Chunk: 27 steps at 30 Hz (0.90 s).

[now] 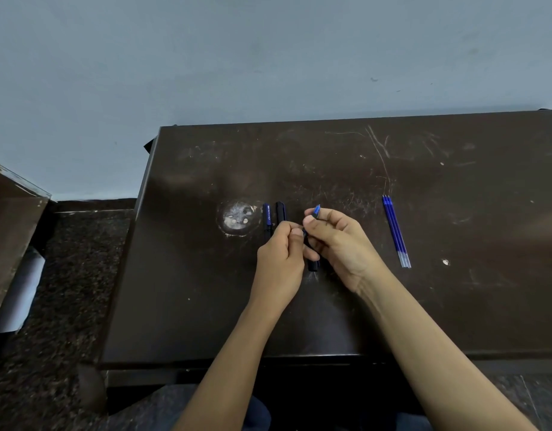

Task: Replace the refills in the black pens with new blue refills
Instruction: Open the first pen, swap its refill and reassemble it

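Two hands meet over the scratched dark bench: the right hand grips a smooth black pen, long axis toward the body, while the left hand pinches near its tip. Slim blue refills lie right, nearer the right hand.

The person is showing two bare forearms, with no sleeves covering them as far back as the near edge of the picture. The left hand and the right hand are wearing no gloves, rings or watch. The fingernails are looking short and plain. Dark blue trousers, possibly denim, are covering the lap at the near edge, between the two forearms.
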{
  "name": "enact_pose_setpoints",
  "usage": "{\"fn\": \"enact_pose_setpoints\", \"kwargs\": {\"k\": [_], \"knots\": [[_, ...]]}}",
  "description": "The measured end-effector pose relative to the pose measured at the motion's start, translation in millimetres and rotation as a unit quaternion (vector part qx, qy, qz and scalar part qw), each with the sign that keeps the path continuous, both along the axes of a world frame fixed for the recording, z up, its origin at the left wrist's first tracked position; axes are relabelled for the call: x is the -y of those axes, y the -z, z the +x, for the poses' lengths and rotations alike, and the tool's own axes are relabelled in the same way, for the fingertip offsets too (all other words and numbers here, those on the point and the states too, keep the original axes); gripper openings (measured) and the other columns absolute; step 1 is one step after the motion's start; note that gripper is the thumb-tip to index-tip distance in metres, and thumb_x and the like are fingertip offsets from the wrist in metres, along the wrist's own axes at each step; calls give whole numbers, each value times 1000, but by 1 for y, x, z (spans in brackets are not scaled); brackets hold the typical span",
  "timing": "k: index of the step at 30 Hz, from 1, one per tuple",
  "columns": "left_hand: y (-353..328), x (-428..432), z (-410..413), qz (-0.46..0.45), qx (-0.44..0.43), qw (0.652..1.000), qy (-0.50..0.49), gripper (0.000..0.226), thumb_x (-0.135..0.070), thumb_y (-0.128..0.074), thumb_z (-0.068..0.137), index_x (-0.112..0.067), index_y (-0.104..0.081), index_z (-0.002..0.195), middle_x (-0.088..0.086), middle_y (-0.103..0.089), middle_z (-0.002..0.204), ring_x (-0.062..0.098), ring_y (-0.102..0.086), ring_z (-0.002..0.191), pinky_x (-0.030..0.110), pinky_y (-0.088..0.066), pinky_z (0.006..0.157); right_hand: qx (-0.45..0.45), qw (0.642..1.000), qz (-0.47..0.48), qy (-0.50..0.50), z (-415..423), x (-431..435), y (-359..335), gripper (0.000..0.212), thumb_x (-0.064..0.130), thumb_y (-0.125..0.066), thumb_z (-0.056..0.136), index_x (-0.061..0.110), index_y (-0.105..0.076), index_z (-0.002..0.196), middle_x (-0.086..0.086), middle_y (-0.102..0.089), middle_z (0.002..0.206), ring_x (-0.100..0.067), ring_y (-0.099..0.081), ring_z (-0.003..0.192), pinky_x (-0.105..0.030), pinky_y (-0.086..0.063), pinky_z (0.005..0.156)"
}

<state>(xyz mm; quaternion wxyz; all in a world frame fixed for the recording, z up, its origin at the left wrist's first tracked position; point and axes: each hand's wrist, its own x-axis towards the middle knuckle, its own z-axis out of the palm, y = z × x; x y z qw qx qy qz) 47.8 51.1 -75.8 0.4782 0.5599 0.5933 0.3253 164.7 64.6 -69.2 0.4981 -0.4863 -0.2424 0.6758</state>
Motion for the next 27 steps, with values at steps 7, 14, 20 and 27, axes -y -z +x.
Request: {"fn": "enact_pose_setpoints", "kwargs": {"k": [7,14,20,27], "knots": [[0,-2,-2,5,-4,1000,-6,19,-24,-39,101,-25,-56,94,-7,-66,60,-3,-50,48,13,-41,50,-46,999,-10,14,5,-3,0,25,-3,-49,91,5,-61,112,-7,-74,93,-13,-69,76,-22,-56,62],[0,-1,-2,1,-8,1000,13,21,-24,-40,101,-32,-57,91,-11,-68,60,5,-44,45,18,-38,45,-14,997,-24,71,9,-4,2,18,-2,-62,84,8,-64,99,-1,-69,77,-8,-65,67,-18,-54,62],[2,0,-3,1,-12,1000,-12,24,-22,-40,101,-32,-58,88,-9,-68,60,1,-42,42,14,-37,45,-19,974,-24,222,29,-12,4,31,-2,-64,84,1,-57,113,-6,-70,90,-14,-67,79,-22,-56,69],[1,-3,-7,16,-18,998,-64,21,-21,-38,101,-26,-58,96,-7,-68,67,-10,-55,60,2,-38,59,488,866,102,25,18,-3,19,25,13,-73,78,19,-74,102,10,-69,89,10,-61,73,1,-41,71]]}}
